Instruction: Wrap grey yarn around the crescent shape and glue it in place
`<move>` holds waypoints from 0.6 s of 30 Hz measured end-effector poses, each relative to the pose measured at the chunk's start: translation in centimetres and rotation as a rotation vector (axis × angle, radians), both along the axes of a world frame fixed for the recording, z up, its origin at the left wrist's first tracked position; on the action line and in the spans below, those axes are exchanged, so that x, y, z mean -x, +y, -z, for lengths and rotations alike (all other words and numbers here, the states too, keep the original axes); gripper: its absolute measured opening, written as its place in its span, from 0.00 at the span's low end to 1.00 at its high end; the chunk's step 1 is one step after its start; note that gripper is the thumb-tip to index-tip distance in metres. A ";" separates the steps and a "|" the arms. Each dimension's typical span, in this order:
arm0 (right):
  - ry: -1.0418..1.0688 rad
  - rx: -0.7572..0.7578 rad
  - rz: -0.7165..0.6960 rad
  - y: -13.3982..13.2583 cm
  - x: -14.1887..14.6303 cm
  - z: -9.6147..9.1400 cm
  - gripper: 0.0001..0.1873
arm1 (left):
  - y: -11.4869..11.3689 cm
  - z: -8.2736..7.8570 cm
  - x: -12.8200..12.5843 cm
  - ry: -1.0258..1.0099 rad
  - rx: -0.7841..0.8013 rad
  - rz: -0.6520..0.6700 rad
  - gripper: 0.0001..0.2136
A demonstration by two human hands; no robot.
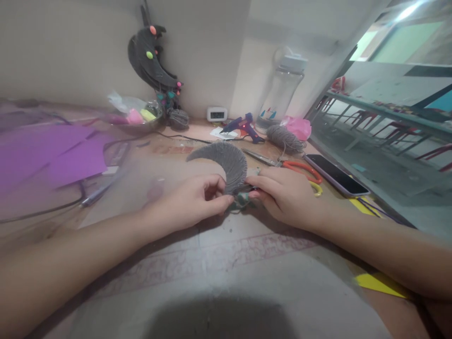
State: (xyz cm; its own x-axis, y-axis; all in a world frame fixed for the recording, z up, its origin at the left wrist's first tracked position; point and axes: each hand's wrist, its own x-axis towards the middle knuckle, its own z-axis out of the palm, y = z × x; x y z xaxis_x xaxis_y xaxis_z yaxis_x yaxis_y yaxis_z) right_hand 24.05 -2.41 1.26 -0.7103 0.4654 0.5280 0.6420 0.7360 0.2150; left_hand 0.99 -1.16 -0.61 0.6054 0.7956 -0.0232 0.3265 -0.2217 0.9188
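A crescent moon wrapped in grey yarn (231, 162) lies on the table between my hands. My left hand (201, 197) is at its lower left, thumb and fingers closed around the lower end. From the other side, my right hand (282, 193) pinches near the same end, fingertips at its right edge. Small green pieces (243, 198) show between the fingertips; their exact kind is too blurred to tell. Just beyond my right hand lie scissors with orange handles (300, 169).
A blue glue gun (243, 126), grey yarn skein (286, 139), small digital clock (216, 114) and clear bottle (282, 89) stand at the back. A phone (337, 175) lies right, purple sheets (70, 150) left. A decorated dark crescent (150, 59) hangs on the wall.
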 end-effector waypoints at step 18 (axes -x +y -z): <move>-0.083 -0.076 -0.031 0.4 0.0 0.2 0.18 | 0.0 0.0 -0.1 0.016 -0.024 0.011 0.10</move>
